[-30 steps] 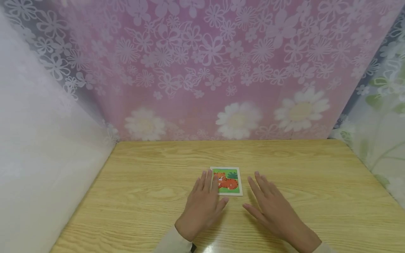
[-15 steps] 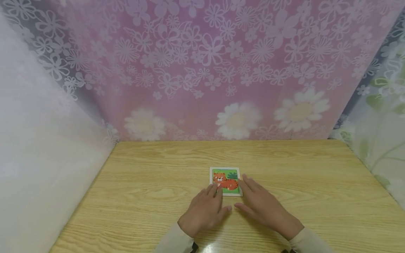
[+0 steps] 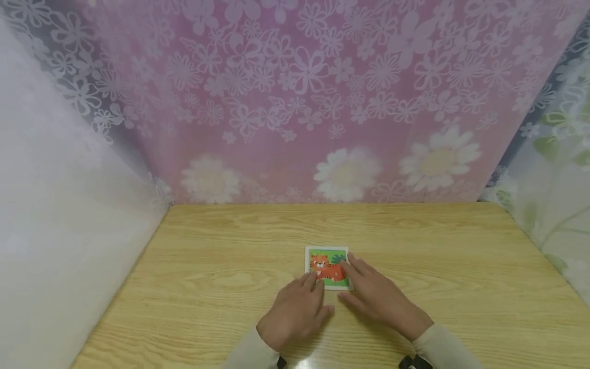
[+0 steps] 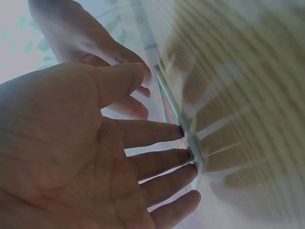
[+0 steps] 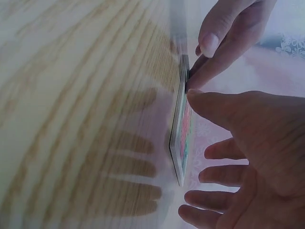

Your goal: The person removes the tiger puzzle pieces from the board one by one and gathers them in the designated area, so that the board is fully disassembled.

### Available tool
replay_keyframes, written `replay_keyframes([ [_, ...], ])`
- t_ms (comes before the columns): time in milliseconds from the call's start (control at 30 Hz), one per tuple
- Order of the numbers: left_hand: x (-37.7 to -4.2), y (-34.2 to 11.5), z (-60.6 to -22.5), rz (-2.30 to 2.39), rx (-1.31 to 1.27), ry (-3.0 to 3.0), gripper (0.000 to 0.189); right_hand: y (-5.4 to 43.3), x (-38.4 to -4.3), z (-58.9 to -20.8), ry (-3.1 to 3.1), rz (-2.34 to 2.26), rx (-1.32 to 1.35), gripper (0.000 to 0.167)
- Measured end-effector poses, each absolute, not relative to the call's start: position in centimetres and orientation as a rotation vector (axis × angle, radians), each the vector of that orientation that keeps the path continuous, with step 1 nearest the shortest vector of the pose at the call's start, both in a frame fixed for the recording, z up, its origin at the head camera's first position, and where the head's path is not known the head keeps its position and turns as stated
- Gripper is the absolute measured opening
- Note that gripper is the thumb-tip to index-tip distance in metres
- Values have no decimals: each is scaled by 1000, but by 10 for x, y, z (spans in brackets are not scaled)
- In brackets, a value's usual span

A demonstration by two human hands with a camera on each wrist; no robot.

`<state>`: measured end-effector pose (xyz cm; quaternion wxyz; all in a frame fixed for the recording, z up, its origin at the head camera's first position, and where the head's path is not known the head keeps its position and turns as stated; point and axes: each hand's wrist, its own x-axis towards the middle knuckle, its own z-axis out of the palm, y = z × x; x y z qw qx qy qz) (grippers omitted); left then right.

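Note:
A square tiger picture board [image 3: 333, 274] with a white border and green background lies flat on the table, around its middle. In the left wrist view the picture board [image 4: 167, 107] shows a thick pale edge. My left hand [image 3: 295, 310] reaches over its near left corner, fingers straight and spread, fingertips touching the board. On the opposite side, my right hand [image 3: 382, 297] lies with extended fingers over the board's right edge. Its thumb sits near the front edge. The fingers hide parts of the board's lower left and right side.
A wood-grain table [image 3: 221, 246] spreads around the board. Behind it hangs a pink flowered curtain [image 3: 276, 154]. A whitish sheet [image 3: 83, 215] borders the left side, and a pale leaf-printed one [image 3: 553, 205] the right.
My left hand has drawn back toward me from the board's left side. My right hand has moved left onto its right edge. The board has shifted slightly nearer.

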<state>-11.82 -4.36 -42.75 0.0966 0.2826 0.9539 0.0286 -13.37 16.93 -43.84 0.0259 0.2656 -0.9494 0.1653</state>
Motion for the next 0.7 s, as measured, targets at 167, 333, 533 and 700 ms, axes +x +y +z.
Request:
replay_keyframes([
  [167,-112,-43,-426,50,857,2789,62,169,-138,-439,-3015,529,809,71],
  [333,-111,-44,-427,40,900,2786,61,170,-141,-440,-3045,568,837,71],
  [533,-122,-54,-424,226,968,2830,43,168,-144,-442,-3024,569,892,67],
  [700,-144,-64,-423,515,904,2814,35,166,-147,-441,-3023,579,900,67],
])
